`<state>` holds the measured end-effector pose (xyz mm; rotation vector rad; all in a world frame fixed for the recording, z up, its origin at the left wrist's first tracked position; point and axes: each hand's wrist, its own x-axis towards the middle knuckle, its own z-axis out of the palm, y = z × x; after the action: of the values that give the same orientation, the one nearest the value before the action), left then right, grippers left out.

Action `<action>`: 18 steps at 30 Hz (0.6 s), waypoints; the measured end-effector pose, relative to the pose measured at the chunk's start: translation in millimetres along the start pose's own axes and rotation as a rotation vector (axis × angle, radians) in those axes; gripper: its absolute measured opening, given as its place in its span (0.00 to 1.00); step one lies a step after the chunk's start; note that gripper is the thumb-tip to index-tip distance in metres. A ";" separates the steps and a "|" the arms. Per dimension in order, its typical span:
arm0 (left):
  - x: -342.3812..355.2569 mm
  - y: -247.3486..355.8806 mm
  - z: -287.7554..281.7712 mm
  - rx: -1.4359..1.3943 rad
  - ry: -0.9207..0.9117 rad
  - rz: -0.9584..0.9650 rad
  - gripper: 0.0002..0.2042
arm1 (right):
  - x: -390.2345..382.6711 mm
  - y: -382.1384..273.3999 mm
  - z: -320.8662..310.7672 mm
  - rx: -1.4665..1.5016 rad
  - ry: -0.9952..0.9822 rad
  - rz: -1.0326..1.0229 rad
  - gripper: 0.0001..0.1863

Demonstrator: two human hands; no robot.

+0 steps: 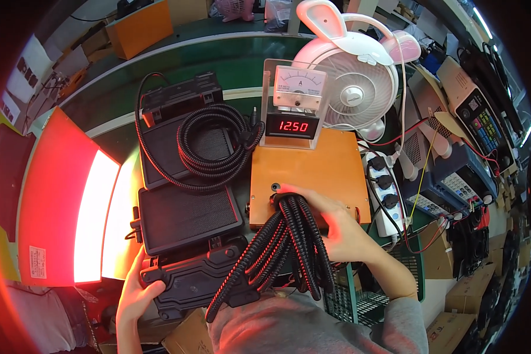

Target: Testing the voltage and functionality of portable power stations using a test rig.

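At bench edge: right hand (342,227) fingers clamped round corrugated cable bundle (286,242), plug end pressed at wooden box (310,177) socket; left hand (137,289) fingers curled on black lamp unit (197,277). Best kept: plug square to socket, unit steadied.

The orange box top (312,171) offers open passage between the meter stand (292,112) behind, coiled cable (212,147) left, and power strip (383,189) right.

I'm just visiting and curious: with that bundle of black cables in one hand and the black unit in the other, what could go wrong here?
The looped ribbed cable in the right hand hangs across the black unit and might snag or tangle. The left hand grips only the unit's corner at the bench edge, so it could slip. The coil on the second unit might slide off if bumped.
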<state>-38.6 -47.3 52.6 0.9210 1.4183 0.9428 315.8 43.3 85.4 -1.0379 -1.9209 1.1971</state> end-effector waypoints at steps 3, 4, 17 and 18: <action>11.5 20.7 2.6 -0.020 -0.139 -0.066 0.40 | 1.4 6.8 8.3 0.178 0.067 -0.014 0.30; 12.7 20.5 0.4 -0.031 -0.139 -0.083 0.38 | 3.9 8.0 11.9 0.136 0.092 -0.042 0.29; 1.6 -33.6 -13.6 -0.472 0.043 -0.050 0.32 | 25.4 7.9 18.3 0.114 0.137 -0.036 0.17; -2.3 -29.3 -4.2 -0.532 0.053 -0.032 0.30 | 25.5 14.1 21.0 0.133 0.162 -0.054 0.19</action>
<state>-43.2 -60.4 26.4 0.4760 1.1346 1.2469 290.1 60.6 67.2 -0.9752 -1.7108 1.1577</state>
